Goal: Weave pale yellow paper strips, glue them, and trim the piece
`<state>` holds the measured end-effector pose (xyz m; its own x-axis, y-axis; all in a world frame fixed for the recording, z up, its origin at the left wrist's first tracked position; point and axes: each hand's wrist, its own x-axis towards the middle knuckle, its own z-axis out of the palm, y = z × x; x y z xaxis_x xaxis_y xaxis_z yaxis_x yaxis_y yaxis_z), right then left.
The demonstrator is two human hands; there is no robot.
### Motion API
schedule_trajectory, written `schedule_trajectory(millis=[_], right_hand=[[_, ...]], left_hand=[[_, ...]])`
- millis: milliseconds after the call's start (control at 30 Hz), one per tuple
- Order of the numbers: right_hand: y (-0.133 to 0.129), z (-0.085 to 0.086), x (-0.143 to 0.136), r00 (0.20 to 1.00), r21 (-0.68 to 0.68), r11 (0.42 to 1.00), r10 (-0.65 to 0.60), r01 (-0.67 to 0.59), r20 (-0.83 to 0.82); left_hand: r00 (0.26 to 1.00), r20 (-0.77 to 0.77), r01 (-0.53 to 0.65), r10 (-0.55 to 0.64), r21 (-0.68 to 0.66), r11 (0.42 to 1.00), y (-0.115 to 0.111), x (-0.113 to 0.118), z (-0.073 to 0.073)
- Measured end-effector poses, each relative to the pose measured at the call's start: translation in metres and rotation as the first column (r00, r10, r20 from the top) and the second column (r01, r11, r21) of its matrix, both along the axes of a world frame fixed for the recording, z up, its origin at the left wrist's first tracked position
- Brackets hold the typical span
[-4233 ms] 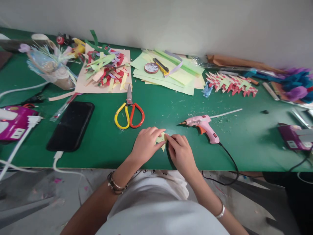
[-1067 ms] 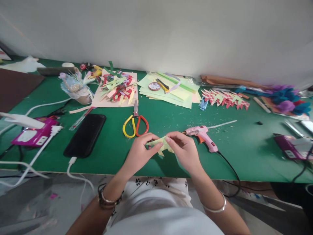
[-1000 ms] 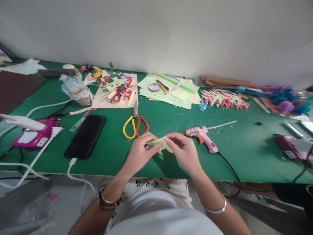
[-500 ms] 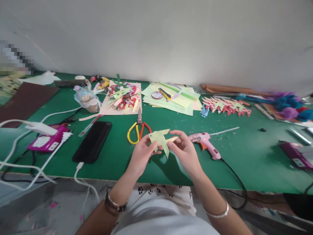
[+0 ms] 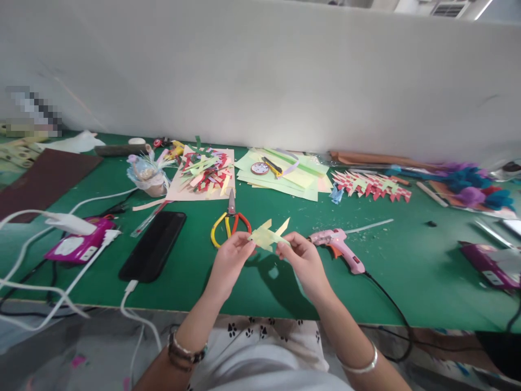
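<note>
A pale green-yellow folded paper fish [image 5: 266, 237] is held up over the green table between both hands. My left hand [image 5: 233, 258] pinches its left end between thumb and fingers. On the other end, my right hand [image 5: 300, 259] grips the paper strips the same way. Scissors [image 5: 230, 220] with one yellow and one orange-red handle lie just beyond my left hand, blades pointing away. A pink hot glue gun [image 5: 340, 247] rests to the right of my right hand, a clear glue stick jutting from its rear.
A black phone [image 5: 153, 247] on a charging cable and a purple power strip [image 5: 83, 239] lie left. Behind are paper strips [image 5: 207, 171], stacked sheets [image 5: 285, 182] with a cutter, and woven red-and-white paper pieces [image 5: 370, 185]. Another purple strip [image 5: 492, 263] sits right.
The paper fish has been turned and tilted, so its strips now point up and away. Both hands still hold its ends. The camera view has tipped up slightly.
</note>
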<state>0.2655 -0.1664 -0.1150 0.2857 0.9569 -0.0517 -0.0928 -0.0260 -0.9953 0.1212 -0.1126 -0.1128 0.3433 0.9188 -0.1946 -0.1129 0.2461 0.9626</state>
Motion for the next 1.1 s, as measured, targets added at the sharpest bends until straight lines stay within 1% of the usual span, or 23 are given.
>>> schedule_trajectory(millis=[133,300,433,533,633,733,833,933,1033,1100], right_hand=[[0.0,-0.001,0.0,1.0,-0.006,1.0,-0.008,0.009,0.011],[-0.001,-0.004,-0.001,1.0,-0.023,1.0,0.004,-0.004,0.009],[-0.002,-0.003,-0.001,0.999,-0.026,0.999,0.025,-0.025,0.019],[-0.002,-0.001,-0.001,0.998,-0.035,0.998,0.057,-0.056,0.036],[-0.001,0.001,-0.001,0.996,-0.029,0.996,0.087,-0.087,0.02],[-0.001,0.002,0.001,0.995,-0.015,0.995,0.103,-0.102,0.018],[0.0,0.005,0.002,0.993,-0.013,0.996,0.094,-0.093,0.066],[0.0,0.007,0.002,0.994,-0.003,0.998,0.068,-0.068,0.081],[0.001,0.006,0.001,0.999,-0.006,0.999,0.032,-0.032,0.006],[0.001,0.002,-0.001,0.998,-0.014,1.0,-0.003,0.002,-0.066]], left_hand=[[0.997,-0.079,-0.009,0.017,0.094,0.996,0.002,-0.005,-0.001],[0.984,-0.173,-0.012,0.044,0.186,0.982,0.003,-0.01,0.003],[0.977,-0.206,-0.01,0.061,0.242,0.97,0.005,-0.012,0.004],[0.967,-0.245,-0.004,0.069,0.258,0.966,0.005,-0.015,0.003],[0.955,-0.288,0.005,0.068,0.246,0.969,0.006,-0.018,0.004],[0.947,-0.317,0.041,0.04,0.244,0.969,0.008,-0.02,0.005],[0.948,-0.317,0.096,-0.01,0.258,0.961,0.011,-0.02,0.004],[0.948,-0.318,0.115,-0.026,0.266,0.957,0.013,-0.021,0.004],[0.957,-0.289,0.119,-0.04,0.263,0.958,0.014,-0.021,0.002],[0.973,-0.216,0.137,-0.086,0.234,0.962,0.014,-0.02,-0.001]])
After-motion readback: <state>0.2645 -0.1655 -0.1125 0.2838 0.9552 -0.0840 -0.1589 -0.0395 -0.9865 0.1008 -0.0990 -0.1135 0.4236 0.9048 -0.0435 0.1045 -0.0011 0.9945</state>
